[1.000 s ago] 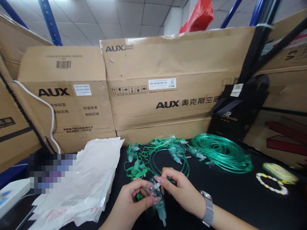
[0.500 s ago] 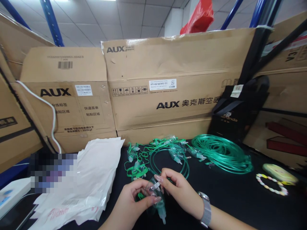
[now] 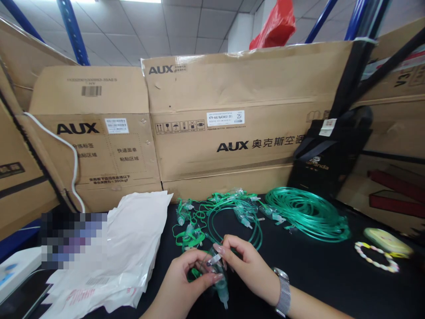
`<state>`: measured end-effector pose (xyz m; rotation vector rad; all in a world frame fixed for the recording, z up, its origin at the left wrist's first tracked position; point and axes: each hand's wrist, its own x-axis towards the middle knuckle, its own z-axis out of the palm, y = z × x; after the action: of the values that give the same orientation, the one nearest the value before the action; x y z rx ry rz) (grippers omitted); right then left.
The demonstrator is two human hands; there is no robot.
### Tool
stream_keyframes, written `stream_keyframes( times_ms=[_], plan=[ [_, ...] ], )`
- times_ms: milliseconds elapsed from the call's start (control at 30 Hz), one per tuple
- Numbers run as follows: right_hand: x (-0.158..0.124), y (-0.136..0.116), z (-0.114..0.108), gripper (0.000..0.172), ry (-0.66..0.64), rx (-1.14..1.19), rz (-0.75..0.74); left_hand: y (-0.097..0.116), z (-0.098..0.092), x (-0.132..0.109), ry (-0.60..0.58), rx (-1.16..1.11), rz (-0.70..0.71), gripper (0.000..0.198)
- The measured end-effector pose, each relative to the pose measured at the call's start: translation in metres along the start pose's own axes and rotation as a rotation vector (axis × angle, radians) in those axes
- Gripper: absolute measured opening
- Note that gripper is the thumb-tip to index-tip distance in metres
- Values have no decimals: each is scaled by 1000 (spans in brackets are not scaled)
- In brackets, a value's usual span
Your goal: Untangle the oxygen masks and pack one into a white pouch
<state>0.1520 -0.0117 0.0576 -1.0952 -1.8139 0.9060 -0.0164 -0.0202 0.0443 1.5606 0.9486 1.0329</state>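
Head view: two AUX-printed cardboard panels (image 3: 259, 91) wall the far side of one black tabletop (image 3: 318, 281). One large green tubing coil (image 3: 310, 217) lies near them, right of centre. Low in front, the left hand (image 3: 182, 277) and right hand (image 3: 252, 263) are both clamped on one translucent green mask (image 3: 221, 289), the right thumb against its pale strip (image 3: 215, 259). Black surface gives room between the right hand and one beaded bracelet (image 3: 378, 265).

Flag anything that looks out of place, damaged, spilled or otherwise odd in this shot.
The beaded bracelet looks out of place: jewellery lying on the black surface, right of the coiled green tubing. I see no spill or obvious breakage, though a pixelated patch hides something at left.
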Motion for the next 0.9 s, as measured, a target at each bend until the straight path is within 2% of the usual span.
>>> stream_keyframes(
  times_ms=[133, 233, 500, 600, 733, 900],
  plan=[
    [-1, -2, -1, 36, 88, -184, -130, 1, -2, 0, 14, 71, 38, 7],
    [-2, -2, 0, 34, 99, -244, -196, 3, -1, -1, 17, 96, 47, 6],
    [-3, -4, 0, 37, 74, -212, -149, 9, 1, -3, 10, 44, 35, 12],
    [-2, -6, -1, 37, -11, -58, -74, 12, 0, -2, -10, 25, -6, 22],
    [3, -5, -1, 33, -95, 361, 16, 17, -2, -3, 31, -178, -31, 26],
    [7, 3, 0, 39, -235, 566, 107, 23, -2, -6, 28, -418, -100, 27]
  ],
)
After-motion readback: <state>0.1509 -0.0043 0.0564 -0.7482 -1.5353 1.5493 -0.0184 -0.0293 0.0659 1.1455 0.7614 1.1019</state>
